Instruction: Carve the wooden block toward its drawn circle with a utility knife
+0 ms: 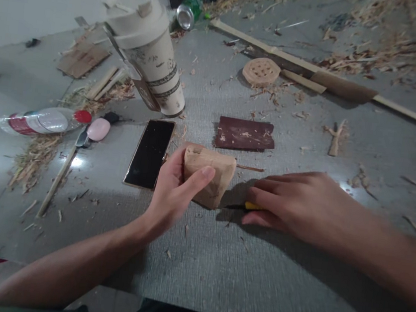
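Note:
My left hand (180,185) is closed around a pale wooden block (209,173), thumb across its near face. The block is tilted just above the grey table (195,265). To its right, my right hand (285,200) grips a knife (249,207) with a yellow and black handle; most of the handle is hidden under the fingers. The dark front end of the knife points left at the block's lower right corner; I cannot tell whether they touch. Just beyond the block lies a strip of dark red sandpaper (246,134), dusted with shavings. A black phone (150,153) rests left of my left hand.
A tall patterned cup (158,65) with a lid stands behind the phone. A plastic bottle (42,122) lies at left. A green can (190,9), a holed wooden disc (261,72) and a long wooden strip (265,47) lie farther back among wood shavings (370,54).

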Available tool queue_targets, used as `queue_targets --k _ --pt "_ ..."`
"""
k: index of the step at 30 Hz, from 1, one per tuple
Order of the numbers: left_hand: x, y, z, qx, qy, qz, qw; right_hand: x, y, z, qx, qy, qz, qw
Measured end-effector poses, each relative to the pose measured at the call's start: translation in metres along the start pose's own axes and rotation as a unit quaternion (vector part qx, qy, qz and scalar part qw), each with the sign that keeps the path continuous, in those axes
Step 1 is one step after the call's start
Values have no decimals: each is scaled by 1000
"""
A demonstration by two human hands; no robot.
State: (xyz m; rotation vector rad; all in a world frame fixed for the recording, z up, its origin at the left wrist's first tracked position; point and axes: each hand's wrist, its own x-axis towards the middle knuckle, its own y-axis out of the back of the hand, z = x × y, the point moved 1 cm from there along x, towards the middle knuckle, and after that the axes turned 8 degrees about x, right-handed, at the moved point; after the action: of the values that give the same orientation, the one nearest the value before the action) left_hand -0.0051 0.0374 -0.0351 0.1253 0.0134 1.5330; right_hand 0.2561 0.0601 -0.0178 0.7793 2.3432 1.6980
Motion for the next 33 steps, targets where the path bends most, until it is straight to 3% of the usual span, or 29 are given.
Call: queue_targets --k 5,12,17,23,33 --pt "0 2 -6 0 -5 -6 1000 0 -3 -3 -4 -3 -12 1000" --pt "0 -3 2 16 1 -2 1000 0 -7 -12 -7 -54 -39 998" --pt "0 -4 1 25 4 2 1000 1 -10 -21 -57 -69 -67 994" --pt "1 -4 -1 13 6 9 1000 1 -9 -15 -7 -44 -43 998" --pt "5 -4 7 57 -25 5 998 0 -11 -16 -3 -81 -45 996"
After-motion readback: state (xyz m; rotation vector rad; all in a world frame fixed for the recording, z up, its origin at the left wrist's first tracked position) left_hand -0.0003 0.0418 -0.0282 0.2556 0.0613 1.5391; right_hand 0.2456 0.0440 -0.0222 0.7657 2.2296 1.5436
